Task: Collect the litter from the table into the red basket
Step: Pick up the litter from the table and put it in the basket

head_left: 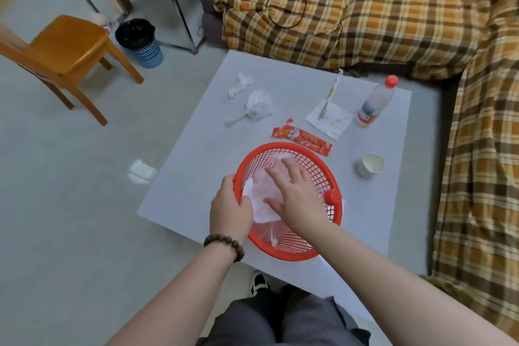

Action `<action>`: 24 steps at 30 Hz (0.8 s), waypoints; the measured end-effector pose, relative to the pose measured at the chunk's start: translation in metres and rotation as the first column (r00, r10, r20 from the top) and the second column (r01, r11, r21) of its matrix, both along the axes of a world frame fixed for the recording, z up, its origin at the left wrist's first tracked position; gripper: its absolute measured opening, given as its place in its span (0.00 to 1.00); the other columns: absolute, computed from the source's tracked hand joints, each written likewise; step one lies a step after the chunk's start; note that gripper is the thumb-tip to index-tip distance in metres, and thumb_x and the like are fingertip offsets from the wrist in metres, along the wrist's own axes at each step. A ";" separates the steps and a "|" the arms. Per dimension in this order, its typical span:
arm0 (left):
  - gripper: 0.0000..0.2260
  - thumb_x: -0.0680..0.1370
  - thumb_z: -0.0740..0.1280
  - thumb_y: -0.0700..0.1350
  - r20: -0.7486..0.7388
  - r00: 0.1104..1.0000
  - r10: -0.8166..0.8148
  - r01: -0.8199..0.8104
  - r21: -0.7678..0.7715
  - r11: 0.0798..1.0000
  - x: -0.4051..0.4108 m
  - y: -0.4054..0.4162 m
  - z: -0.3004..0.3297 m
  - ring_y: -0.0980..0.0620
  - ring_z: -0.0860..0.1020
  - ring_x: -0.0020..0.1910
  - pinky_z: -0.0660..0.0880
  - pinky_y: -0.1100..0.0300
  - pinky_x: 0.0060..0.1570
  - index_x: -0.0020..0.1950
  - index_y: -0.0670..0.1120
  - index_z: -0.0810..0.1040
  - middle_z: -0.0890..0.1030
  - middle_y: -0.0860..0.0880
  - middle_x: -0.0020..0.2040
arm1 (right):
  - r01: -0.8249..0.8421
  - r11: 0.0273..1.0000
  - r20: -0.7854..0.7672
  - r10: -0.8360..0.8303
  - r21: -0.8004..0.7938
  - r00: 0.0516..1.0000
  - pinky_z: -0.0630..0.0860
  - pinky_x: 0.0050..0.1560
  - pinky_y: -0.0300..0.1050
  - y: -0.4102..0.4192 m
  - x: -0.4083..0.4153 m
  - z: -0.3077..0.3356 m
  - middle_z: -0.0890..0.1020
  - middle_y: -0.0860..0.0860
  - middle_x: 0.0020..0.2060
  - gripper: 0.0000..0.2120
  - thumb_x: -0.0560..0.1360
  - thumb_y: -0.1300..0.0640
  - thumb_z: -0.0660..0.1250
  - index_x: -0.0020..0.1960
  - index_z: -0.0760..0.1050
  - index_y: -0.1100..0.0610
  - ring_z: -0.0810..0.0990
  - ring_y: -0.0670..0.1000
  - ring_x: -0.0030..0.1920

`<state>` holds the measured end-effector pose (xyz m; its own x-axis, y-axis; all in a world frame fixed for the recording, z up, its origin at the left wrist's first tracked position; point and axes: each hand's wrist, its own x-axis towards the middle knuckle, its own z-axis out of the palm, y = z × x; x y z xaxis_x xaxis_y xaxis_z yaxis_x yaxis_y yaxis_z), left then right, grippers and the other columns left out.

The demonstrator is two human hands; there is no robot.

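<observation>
Near edge of counter (196,166): basket (314,166) sits here, close to the person, tilted toward them with its left rim raised.
Left hand (230,209): fingers curled and pressed on the basket's left rim, steadying it.
Right hand (295,191): inside the basket, fingers spread flat over a white tissue (259,205) and a clear plastic bag (266,234); it pinches nothing that I can see.
Already in basket: tissue, bag, and a bottle with a red cap (332,196) lying against the right rim.
Step in hand: I judge this to be pressing down or letting go of litter just dropped in; the task looks partly done.
Litter left on counter: red wrapper (302,139) just beyond the far rim; paper cup (370,166) to the right; flat napkin (330,119) with a thin stick (331,94) lying across it; upright bottle (375,101) near the far right corner; crumpled tissues (252,101) at the far left.
Next move: likely lift the right hand clear and reach over the far rim for the wrapper, the nearest piece, while the left keeps the basket steady.
Edges: the basket's near rim lies close to the counter's front edge, so a push toward the person could tip it off.
Open room: bare counter left of the basket and between the pieces; a plaid-covered sofa (393,22) crowds the far and right sides.
</observation>
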<state>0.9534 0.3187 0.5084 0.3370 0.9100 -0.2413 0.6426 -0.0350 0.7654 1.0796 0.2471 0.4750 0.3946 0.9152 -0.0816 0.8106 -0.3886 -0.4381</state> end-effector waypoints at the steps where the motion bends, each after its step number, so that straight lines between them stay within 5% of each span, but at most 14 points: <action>1: 0.16 0.73 0.58 0.36 0.007 1.000 -0.010 0.010 0.000 1.000 0.000 0.000 0.003 0.51 0.78 0.44 0.75 0.60 0.40 0.56 0.51 0.73 0.80 0.52 0.47 | 0.001 1.000 0.014 -0.002 0.005 1.000 0.63 0.68 0.56 -0.003 -0.005 0.000 0.62 0.59 0.72 0.30 0.72 0.46 0.67 0.71 0.61 0.49 0.61 0.63 0.70; 7: 0.17 0.73 0.59 0.36 0.015 0.992 -0.124 0.123 0.064 0.990 0.002 -0.005 0.015 0.46 0.78 0.47 0.77 0.52 0.45 0.60 0.49 0.73 0.80 0.47 0.50 | -0.034 0.984 -0.054 0.025 -0.174 0.998 0.58 0.70 0.57 0.001 -0.021 -0.002 0.55 0.60 0.75 0.27 0.79 0.46 0.54 0.75 0.53 0.54 0.55 0.62 0.73; 14: 0.15 0.75 0.61 0.38 0.077 0.982 -0.171 0.164 0.085 0.983 0.003 -0.006 0.015 0.50 0.78 0.48 0.77 0.54 0.47 0.60 0.49 0.73 0.80 0.50 0.51 | -0.081 0.923 -0.138 0.031 -0.376 0.990 0.48 0.73 0.55 0.018 -0.016 -0.003 0.51 0.60 0.76 0.26 0.81 0.49 0.49 0.76 0.50 0.54 0.47 0.60 0.75; 24: 0.12 0.75 0.60 0.39 0.044 0.995 -0.090 0.089 0.024 0.996 0.014 0.017 -0.012 0.49 0.76 0.41 0.68 0.64 0.34 0.58 0.47 0.74 0.79 0.49 0.46 | 0.179 0.982 -0.036 -0.177 0.060 0.984 0.65 0.67 0.55 -0.035 -0.013 0.026 0.70 0.61 0.67 0.20 0.75 0.57 0.63 0.66 0.71 0.58 0.67 0.61 0.67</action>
<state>0.9674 0.3355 0.4964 0.4273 0.8808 -0.2039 0.6011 -0.1083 0.7918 1.0671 0.2125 0.5005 0.5499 0.8343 -0.0404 0.7170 -0.4962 -0.4896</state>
